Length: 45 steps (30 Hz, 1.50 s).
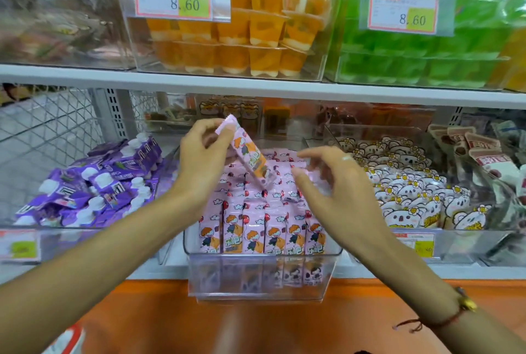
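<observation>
Restocking looks nearly done: the clear bin [262, 254] mid-frame is packed, left hand [203, 160] pinches a tilted pink snack packet [250, 160] just above the rows, right hand [338, 183] hovers loose-fingered and empty, so it probably just needs slotting in.

White shop shelf [256, 89] above an orange base panel [256, 325], wire mesh backing [57, 114] at left.
</observation>
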Available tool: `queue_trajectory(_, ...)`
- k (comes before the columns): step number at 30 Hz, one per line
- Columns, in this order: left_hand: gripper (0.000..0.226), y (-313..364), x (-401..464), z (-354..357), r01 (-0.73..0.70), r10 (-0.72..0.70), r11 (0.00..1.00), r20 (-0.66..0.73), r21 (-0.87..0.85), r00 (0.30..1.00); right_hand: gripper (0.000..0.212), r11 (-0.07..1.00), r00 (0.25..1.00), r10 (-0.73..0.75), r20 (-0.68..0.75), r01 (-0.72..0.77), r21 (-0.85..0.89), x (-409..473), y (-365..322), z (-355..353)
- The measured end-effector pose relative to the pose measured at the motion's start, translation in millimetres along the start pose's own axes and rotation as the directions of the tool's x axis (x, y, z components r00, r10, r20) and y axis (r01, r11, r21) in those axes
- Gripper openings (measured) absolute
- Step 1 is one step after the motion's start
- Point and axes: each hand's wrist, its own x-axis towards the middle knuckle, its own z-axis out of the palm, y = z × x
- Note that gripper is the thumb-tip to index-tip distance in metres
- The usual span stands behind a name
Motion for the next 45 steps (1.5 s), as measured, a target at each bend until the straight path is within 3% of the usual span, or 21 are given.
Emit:
queue_trajectory(4,0.012,4,-39,-8,-0.047,0.049,0.999,0.050,-0.025,0.998,0.046,0.972,0.957,0.000,0.291,-0.069,0.227,-8,-28,16)
queue_trajectory(6,0.013,4,-50,-12,-0.032,0.041,0.995,0.102,-0.090,0.994,0.041,0.946,0.926,-0.017,0.377,-0.108,0.307,-10,-34,21)
queue_trajectory(10,0.019,1,-54,-20,-0.071,0.086,0.993,0.172,-0.093,0.981,0.028,0.876,0.915,0.042,0.401,-0.227,0.426,-11,-36,26)
queue_trajectory(14,0.030,-4,-52,-25,-0.169,0.154,0.984,0.219,0.051,0.964,0.020,0.685,0.877,0.236,0.417,-0.455,0.569,-5,-32,28)
queue_trajectory(19,0.045,-11,-58,-21,-0.189,0.127,0.967,0.318,0.169,0.939,0.016,0.431,0.828,0.287,0.481,-0.560,0.707,-5,-33,28)
queue_trajectory(23,0.043,-16,-61,-16,-0.269,0.187,0.927,0.303,0.261,0.935,0.014,0.410,0.815,0.294,0.498,-0.579,0.705,-7,-36,30)
queue_trajectory(29,0.027,-18,-57,-17,-0.214,0.166,0.962,0.261,0.168,0.951,0.028,0.317,0.789,0.254,0.560,-0.615,0.722,0,-29,24)
queue_trajectory(33,0.020,-24,-58,-16,-0.231,0.166,0.957,0.323,0.177,0.932,0.022,0.371,0.803,0.246,0.543,-0.596,0.712,-1,-29,22)
queue_trajectory(39,0.038,-21,-57,-15,-0.322,0.221,0.889,0.310,0.325,0.925,0.031,0.515,0.851,0.436,0.293,-0.503,0.694,-4,-34,26)
queue_trajectory(45,0.036,-19,-55,-15,-0.169,0.106,0.969,0.311,0.182,0.944,0.025,0.654,0.907,0.295,0.301,-0.421,0.628,-2,-32,19)
